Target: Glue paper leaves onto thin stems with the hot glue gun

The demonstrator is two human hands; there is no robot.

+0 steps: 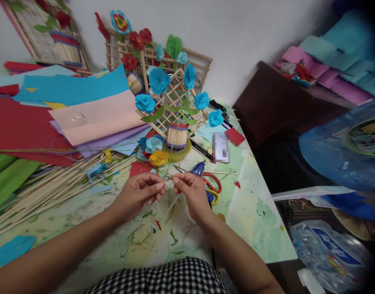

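Observation:
Above the front part of the table my left hand (144, 188) and my right hand (192, 191) almost meet, thumbs against fingertips. Both are closed in a pinch. A tiny thin piece shows at the fingertips, too small to name. Just beyond them stands a diamond lattice of sticks (175, 87) with blue paper flowers (159, 80), green paper leaves and a small stick basket (177, 136) at its foot. Beside my right hand lie red-handled scissors (216, 179), yellow-handled scissors (216, 197) and a blue glue gun (199, 168). A yellow paper flower (159, 158) rests behind my left hand.
Bamboo sticks (61, 183) and coloured paper sheets (95, 118) cover the left side. More stick frames with red flowers (129, 62) lean on the wall. A black marker (201, 150) lies mid-table. Plastic-wrapped bottles (331, 253) sit beyond the table's right edge.

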